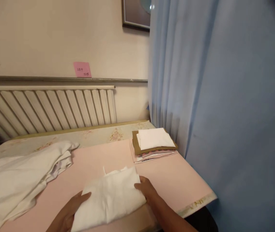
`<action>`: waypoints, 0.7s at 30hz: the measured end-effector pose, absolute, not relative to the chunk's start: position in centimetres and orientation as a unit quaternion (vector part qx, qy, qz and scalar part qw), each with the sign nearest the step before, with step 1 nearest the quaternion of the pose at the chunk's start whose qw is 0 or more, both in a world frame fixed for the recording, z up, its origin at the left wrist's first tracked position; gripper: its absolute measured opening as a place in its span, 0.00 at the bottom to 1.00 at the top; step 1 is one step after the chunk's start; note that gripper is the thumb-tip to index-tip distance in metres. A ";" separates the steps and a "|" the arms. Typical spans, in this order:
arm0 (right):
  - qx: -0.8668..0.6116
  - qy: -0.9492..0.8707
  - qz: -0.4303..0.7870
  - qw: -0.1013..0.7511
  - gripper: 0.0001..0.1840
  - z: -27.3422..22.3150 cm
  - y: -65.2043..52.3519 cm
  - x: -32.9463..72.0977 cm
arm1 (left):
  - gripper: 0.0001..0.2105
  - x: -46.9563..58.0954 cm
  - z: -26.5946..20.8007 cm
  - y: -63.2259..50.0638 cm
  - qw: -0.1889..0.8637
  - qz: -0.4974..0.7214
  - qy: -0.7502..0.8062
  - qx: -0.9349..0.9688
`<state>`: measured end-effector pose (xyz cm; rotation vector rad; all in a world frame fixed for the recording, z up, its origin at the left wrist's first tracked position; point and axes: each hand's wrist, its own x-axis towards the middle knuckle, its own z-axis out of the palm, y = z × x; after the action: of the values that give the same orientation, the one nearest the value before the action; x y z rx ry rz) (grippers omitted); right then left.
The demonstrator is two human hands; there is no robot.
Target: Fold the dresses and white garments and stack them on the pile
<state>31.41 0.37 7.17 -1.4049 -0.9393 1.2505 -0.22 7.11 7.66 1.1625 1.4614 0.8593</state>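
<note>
A folded white cloth lies between my two hands at the near side of the pink-covered table. My left hand grips its left edge, thumb on top and the other fingers mostly hidden beneath. On the opposite edge, my right hand holds the cloth the same way, thumb over the top. A thin white strip pokes up from the cloth's far edge. Beyond it to the right sits a stack of folded fabrics, with a white folded cloth on top of an olive-brown one.
A loose heap of white cloth spreads over the table's left side. The pink sheet lies over a floral cover. A blue curtain hangs along the right edge. Behind stands a radiator against the wall.
</note>
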 end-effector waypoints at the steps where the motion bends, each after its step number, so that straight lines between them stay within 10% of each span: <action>1: -0.562 -0.396 0.525 0.502 0.18 8.4 0.6 32.0 | 0.26 0.2 8.8 7.3 0.558 0.365 0.580 0.468; 10: -0.522 -0.516 0.407 0.543 0.21 20.6 7.3 45.2 | 0.31 10.8 21.6 13.1 0.567 0.423 0.459 0.537; 21: -0.576 -0.484 0.280 0.596 0.23 23.1 14.8 62.0 | 0.25 29.4 24.0 23.3 0.531 0.470 0.345 0.614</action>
<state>61.99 14.79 23.14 -1.3362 -1.1246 0.6509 29.37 23.28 23.97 1.4660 0.8241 1.1212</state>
